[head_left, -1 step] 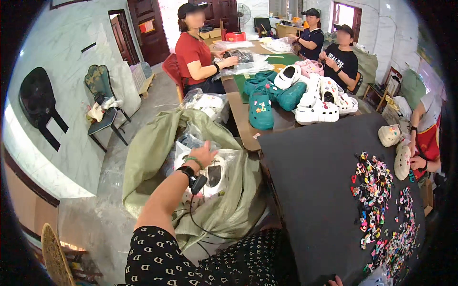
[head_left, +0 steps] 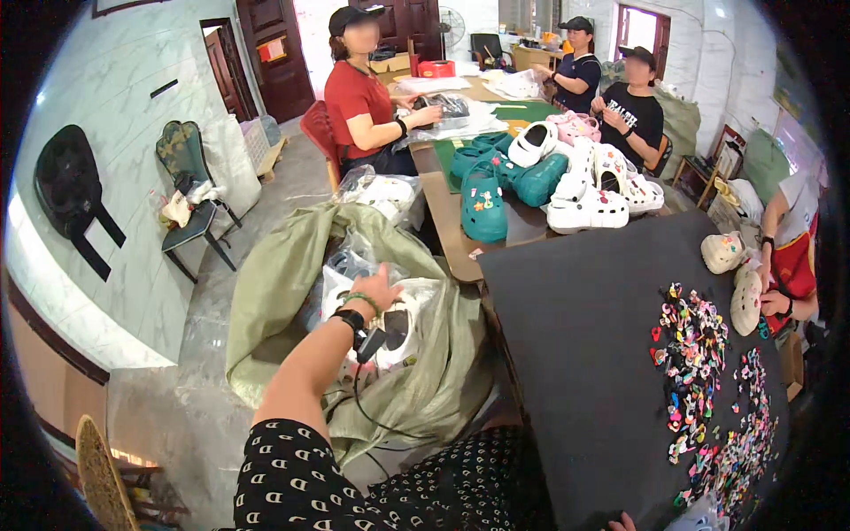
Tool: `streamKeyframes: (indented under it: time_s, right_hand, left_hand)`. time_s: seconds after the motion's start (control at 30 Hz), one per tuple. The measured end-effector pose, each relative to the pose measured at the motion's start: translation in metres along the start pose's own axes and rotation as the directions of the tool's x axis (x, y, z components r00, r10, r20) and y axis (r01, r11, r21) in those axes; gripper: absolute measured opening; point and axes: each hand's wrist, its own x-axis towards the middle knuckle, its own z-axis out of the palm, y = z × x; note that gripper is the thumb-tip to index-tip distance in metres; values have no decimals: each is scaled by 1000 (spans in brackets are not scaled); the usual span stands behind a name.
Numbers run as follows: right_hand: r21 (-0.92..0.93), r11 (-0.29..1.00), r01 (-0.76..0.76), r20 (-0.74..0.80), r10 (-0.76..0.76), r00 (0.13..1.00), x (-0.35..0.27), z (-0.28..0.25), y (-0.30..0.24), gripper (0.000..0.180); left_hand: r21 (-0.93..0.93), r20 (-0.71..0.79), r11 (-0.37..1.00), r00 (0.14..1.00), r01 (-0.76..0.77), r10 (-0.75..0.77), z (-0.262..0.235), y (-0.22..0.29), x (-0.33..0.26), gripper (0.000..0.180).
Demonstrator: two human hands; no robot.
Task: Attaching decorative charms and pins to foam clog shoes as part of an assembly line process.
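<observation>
My left hand (head_left: 375,290) reaches into a large pale green woven sack (head_left: 274,283) on the floor. Its thumb and fingers are apart, over a clear plastic bag (head_left: 421,296) that holds white clogs (head_left: 403,332); whether they touch the film is hard to see. A dark watch and a green bracelet are on that wrist, with a small black device and cable (head_left: 370,343) beside it. Of my right hand (head_left: 623,522), only some fingertips show at the bottom edge, by the dark grey mat (head_left: 575,354); its grip is hidden.
Colourful small shoe charms (head_left: 695,372) lie heaped on the mat's right side. White clogs (head_left: 589,208) and teal clogs (head_left: 483,202) are piled beyond it. Several co-workers sit around the table (head_left: 456,239); one at right handles a cream clog (head_left: 746,301). A chair (head_left: 199,212) stands left.
My left hand has shifted very slightly down over the bagged clogs. Otherwise little differs.
</observation>
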Motion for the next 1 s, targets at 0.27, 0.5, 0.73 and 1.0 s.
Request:
streamKeyframes:
  time_s: [0.27,0.5,0.73,1.0]
  right_hand:
    - [1,999,-47,22,47,999,-4,-1,0,22]
    - [48,998,-45,37,43,998,3,-2,2,21]
    - [58,998,-3,-11,3,1000,3,-5,0,18]
    - [74,997,-24,-50,28,998,-4,-6,1,18]
  left_hand:
    - [60,274,973,933,224,-232,-14,-5,15,44]
    - [-60,69,967,968,246,-242,-25,-18,-26,36]
    - [-158,-272,976,944,147,-186,-48,-24,-69,39]
    - [-271,-624,962,757,26,-196,-119,-41,-115,36]
